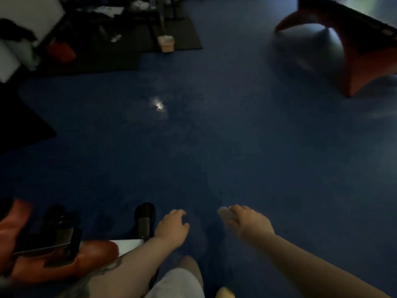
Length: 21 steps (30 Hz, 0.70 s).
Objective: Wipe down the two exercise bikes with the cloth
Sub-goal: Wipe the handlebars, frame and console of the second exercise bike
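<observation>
step in hand: looked like a walk between machines, cloth (224,214) carried along, nothing being wiped right then. Just a guess from how things lay.

right hand (247,222): reached forward and low over the blue floor (236,130), fingers (235,211) curled round the cloth, a pale wad poking out past the knuckles.

left hand (171,226): hung free beside it, fingers loosely curled, held nothing, touched nothing.

cloth look: small, whitish, bunched up, mostly hidden in the grip. Too blurry to tell whether damp or dry.

bike one: orange and black frame (53,261) sat at lower left, just beside the left forearm, with a black pedal (145,216) sticking out near the left hand.

bike two: probably the orange-legged machine (354,61) up at the far right, well apart from both hands. Only the base showed, so couldn't swear to it.

doing it well: would've shaken the cloth out flat before touching a surface, since a wad only wipes with one small corner. Would've kept the free left hand ready to steady the pedal or handlebar so it wouldn't spin away under pressure. Worth starting high and working down.

watch out: dim room, dark mat (21,121) edges on the floor, easy to trip on.
</observation>
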Each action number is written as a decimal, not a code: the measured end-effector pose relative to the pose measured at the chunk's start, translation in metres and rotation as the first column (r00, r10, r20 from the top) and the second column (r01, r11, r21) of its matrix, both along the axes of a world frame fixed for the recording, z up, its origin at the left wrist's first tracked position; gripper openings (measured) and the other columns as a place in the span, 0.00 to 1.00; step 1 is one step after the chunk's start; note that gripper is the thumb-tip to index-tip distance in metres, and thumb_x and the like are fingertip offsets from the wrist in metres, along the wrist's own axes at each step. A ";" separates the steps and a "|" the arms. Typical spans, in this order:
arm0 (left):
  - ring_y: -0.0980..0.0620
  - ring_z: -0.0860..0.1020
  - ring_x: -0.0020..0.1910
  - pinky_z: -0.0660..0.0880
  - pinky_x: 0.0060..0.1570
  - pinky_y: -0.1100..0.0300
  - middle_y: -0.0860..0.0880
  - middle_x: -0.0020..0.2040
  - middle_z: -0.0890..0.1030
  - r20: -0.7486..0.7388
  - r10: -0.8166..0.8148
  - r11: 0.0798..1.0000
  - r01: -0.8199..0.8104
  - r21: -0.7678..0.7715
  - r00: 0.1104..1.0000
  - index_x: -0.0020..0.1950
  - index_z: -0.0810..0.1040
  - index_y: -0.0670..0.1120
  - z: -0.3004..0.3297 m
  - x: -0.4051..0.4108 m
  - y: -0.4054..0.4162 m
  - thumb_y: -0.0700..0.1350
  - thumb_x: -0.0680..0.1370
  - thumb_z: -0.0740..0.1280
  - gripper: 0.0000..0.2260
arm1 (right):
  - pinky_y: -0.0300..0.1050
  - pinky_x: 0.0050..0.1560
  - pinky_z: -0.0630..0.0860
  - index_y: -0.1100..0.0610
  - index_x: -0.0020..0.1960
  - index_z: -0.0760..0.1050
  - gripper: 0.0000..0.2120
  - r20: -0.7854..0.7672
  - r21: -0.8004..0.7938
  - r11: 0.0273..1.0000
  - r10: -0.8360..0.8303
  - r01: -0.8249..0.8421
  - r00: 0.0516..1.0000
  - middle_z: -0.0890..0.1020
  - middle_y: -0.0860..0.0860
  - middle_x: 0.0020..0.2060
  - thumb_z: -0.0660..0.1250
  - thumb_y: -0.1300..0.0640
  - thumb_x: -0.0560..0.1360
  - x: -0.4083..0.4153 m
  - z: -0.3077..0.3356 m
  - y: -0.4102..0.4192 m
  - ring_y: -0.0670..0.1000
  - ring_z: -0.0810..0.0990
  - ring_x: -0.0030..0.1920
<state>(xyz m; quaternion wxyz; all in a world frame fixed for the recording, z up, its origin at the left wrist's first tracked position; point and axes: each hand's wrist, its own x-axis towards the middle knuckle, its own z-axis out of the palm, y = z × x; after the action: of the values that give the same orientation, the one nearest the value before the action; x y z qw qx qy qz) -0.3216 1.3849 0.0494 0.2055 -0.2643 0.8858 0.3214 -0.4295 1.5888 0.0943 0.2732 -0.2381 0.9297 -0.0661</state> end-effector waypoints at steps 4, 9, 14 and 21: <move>0.51 0.72 0.64 0.71 0.63 0.57 0.49 0.71 0.68 -0.004 0.218 0.976 -0.217 0.028 0.976 0.72 0.67 0.49 -0.001 -0.027 -0.044 0.49 0.80 0.58 0.19 | 0.49 0.51 0.76 0.46 0.65 0.66 0.15 -0.003 -0.053 0.984 0.169 -0.169 0.986 0.75 0.48 0.61 0.56 0.49 0.79 -0.054 -0.002 -0.070 0.53 0.78 0.55; 0.51 0.73 0.62 0.72 0.62 0.57 0.49 0.69 0.71 -0.018 0.417 0.908 -0.416 0.054 0.909 0.70 0.69 0.49 -0.015 -0.060 -0.112 0.48 0.80 0.58 0.18 | 0.49 0.50 0.76 0.48 0.67 0.65 0.16 -0.012 -0.048 0.933 0.357 -0.358 0.934 0.75 0.49 0.61 0.55 0.50 0.80 -0.111 -0.007 -0.165 0.54 0.78 0.56; 0.51 0.74 0.62 0.71 0.63 0.57 0.49 0.68 0.72 0.018 0.552 0.831 -0.551 0.073 0.834 0.69 0.70 0.49 -0.018 -0.087 -0.177 0.48 0.80 0.58 0.18 | 0.49 0.50 0.76 0.49 0.66 0.65 0.15 -0.007 0.000 0.875 0.484 -0.484 0.875 0.75 0.50 0.61 0.56 0.51 0.80 -0.167 -0.004 -0.250 0.54 0.78 0.56; 0.52 0.73 0.61 0.71 0.63 0.58 0.49 0.66 0.72 0.006 0.712 0.698 -0.708 0.109 0.702 0.67 0.71 0.50 -0.014 -0.121 -0.257 0.48 0.80 0.57 0.16 | 0.47 0.49 0.74 0.49 0.63 0.68 0.14 0.091 -0.007 0.773 0.632 -0.634 0.770 0.75 0.50 0.59 0.60 0.51 0.78 -0.216 -0.004 -0.369 0.53 0.77 0.56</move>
<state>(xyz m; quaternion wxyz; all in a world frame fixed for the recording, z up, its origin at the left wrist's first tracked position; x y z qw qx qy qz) -0.4424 1.1275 0.0354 0.0627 -0.5682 0.7013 0.4259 -0.6453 1.2195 0.0907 0.3230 -0.5305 0.7832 0.0303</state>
